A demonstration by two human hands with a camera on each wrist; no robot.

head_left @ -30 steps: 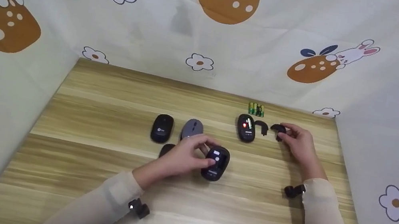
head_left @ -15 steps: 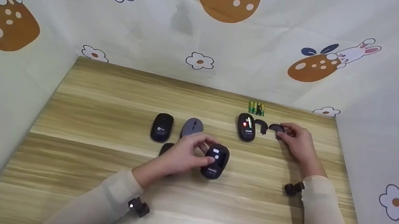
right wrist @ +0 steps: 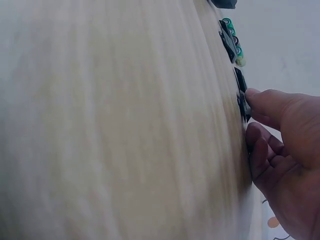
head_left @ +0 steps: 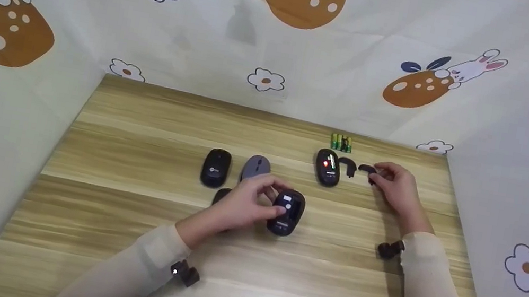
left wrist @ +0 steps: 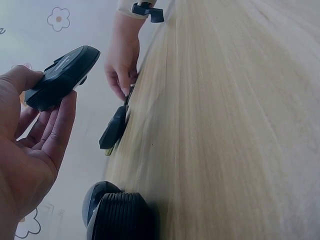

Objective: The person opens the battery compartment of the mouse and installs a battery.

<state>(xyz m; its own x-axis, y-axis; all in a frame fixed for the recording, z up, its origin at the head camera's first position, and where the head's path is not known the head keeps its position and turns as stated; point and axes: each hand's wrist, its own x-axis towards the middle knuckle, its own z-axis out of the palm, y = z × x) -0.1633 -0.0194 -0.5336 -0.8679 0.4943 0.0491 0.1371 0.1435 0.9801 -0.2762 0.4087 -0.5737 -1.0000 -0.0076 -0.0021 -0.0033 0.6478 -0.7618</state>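
Note:
A black computer mouse [head_left: 286,223] is held by my left hand [head_left: 249,201], its underside facing up with the battery compartment bare. In the left wrist view the mouse [left wrist: 62,77] is tilted and clear of the table, between the thumb and the fingers. My right hand [head_left: 399,190] pinches a curved black battery cover [head_left: 366,169] at the table surface, with the thumb on the cover [right wrist: 242,82] in the right wrist view. Just left of it lies a second curved cover [head_left: 348,163]. Beside that, another black mouse [head_left: 326,176] rests upside down, with a battery and a red light showing.
Several green and yellow batteries [head_left: 341,143] lie in a row near the back edge. To the left stand a black mouse [head_left: 215,168] and a grey mouse [head_left: 256,166]. A further black mouse [head_left: 220,196] is partly hidden by my left hand. Patterned cloth walls [head_left: 197,35] surround the wooden table [head_left: 133,159].
The battery cover at my right fingers has turned slightly and shifted a little on the table. My left hand keeps the mouse in nearly the same place.

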